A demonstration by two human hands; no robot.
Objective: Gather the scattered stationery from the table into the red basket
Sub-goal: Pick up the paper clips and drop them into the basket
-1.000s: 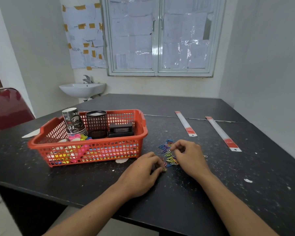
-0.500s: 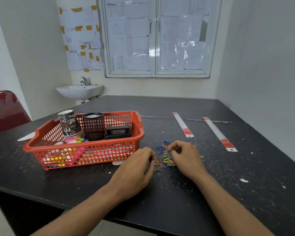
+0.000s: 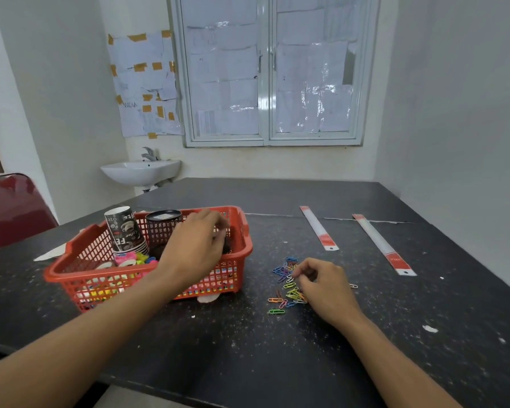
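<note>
Red lattice plastic basket, looped wire paper clips, speckled tabletop

White painted walls are enclosing a small room. A white-framed double window is sitting in the far wall, its panes covered with paper and letting in soft daylight. More white paper sheets are hanging left of it, fixed with brown tape. Below them a white ceramic washbasin with a metal tap is jutting out. A dark red padded chair is standing at the left beside the black speckled tabletop filling the foreground.
</note>
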